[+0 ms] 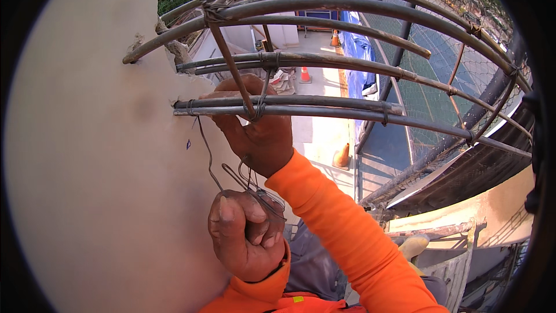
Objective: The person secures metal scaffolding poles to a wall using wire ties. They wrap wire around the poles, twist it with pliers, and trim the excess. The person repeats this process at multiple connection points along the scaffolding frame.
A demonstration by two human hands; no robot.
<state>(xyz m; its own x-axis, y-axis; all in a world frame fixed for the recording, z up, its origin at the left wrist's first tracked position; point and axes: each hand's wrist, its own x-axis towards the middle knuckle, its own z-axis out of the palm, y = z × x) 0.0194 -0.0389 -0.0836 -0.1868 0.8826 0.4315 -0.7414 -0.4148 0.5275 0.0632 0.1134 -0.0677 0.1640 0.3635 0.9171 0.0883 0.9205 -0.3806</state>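
Observation:
Low in the middle, my left hand (246,235) is closed round a bundle of thin tie wire (271,204), whose loops stick out above the fingers. One strand of it runs up to a pair of rebars (324,104) at the wall and passes round them close to their ends. My right hand (263,142) reaches up behind that same pair, fingers above and thumb below. The bars hide its fingertips, so what they pinch does not show. A crosswise rebar (227,58) comes down in front of this hand and is tied to the pair with wire.
A pale plastered wall (110,168) fills the left side. More curved rebars (347,6) arch overhead to the right. Far below lie orange cones (305,75), a blue tarp (358,46) and a mesh fence (440,52). Metal framing (463,243) stands at lower right.

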